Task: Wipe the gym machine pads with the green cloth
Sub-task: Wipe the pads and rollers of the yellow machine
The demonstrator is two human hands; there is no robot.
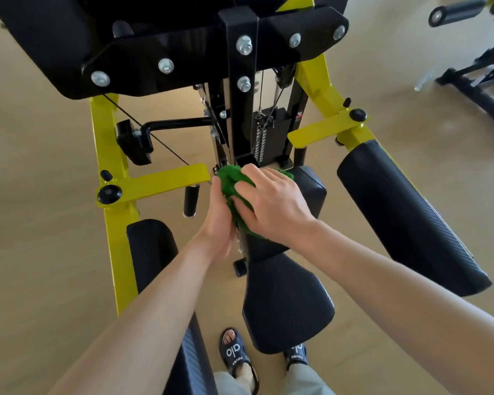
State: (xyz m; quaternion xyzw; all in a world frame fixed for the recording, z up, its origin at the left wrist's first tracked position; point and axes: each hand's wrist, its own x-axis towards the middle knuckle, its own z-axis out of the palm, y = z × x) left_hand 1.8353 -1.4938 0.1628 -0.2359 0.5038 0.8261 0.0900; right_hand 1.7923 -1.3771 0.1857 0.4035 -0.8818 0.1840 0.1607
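The green cloth (231, 183) lies bunched on the upper part of the black back pad (311, 192) of a yellow-and-black gym machine. My right hand (274, 206) is spread flat on top of the cloth, pressing it against the pad. At the cloth's left edge, my left hand (220, 220) grips it from the side. Below the hands, the black seat pad (288, 303) stands bare. A long black arm pad (408, 218) runs along the right, and another arm pad (151, 246) sits at the left, partly behind my left forearm.
The yellow frame (111, 178) has flat arms sticking out at left and right. A weight stack (268, 135) and cables stand behind the back pad. A large black pad underside (54, 44) hangs overhead. Another machine (482, 81) is at the far right. My sandalled feet (236, 354) stand by the seat.
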